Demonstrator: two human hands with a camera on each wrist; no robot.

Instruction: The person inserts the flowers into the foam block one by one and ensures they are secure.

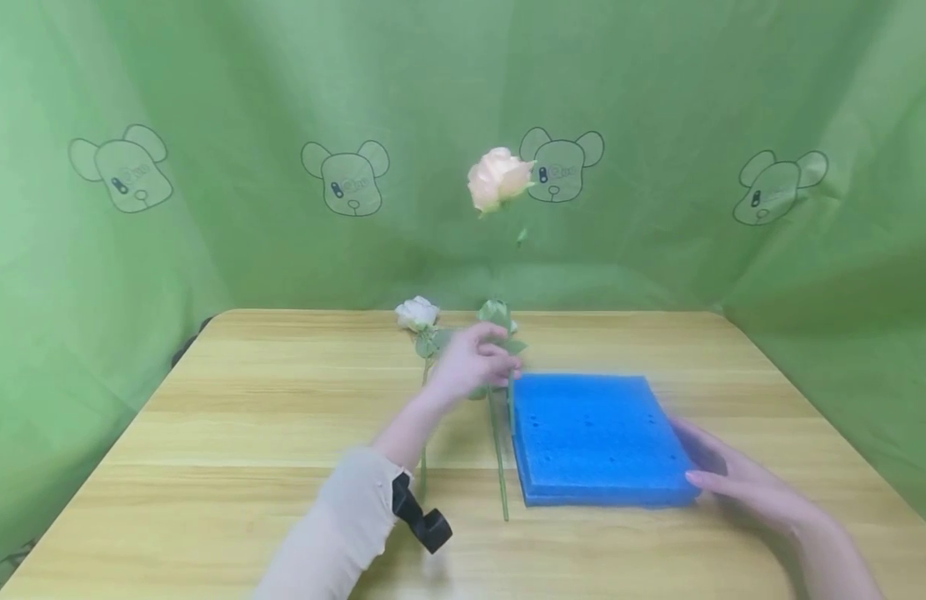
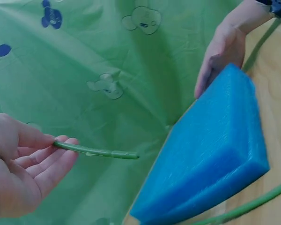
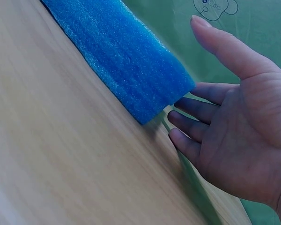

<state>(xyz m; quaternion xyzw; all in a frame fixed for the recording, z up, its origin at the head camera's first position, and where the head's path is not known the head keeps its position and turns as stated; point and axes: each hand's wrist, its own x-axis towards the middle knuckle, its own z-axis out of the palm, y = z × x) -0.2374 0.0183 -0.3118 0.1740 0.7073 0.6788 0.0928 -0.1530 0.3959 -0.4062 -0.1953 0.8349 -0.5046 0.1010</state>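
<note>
The hands were apart; the left hand pinched the stem of an upright pale pink rose beside the blue foam block; the right hand, fingers extended, was at the block's right side. A white rose lay on the table.

- The raised rose was pale pink, its stem green.
- The leftmost rose was white.
- The foam block was bright blue, dotted with small dark holes.
- The table was pale yellow with light brown wood grain.
- The curtain was green, bearing 4 dark-outlined animal heads in the head view.
- The sleeve was off-white, the wrist clip black.
</note>
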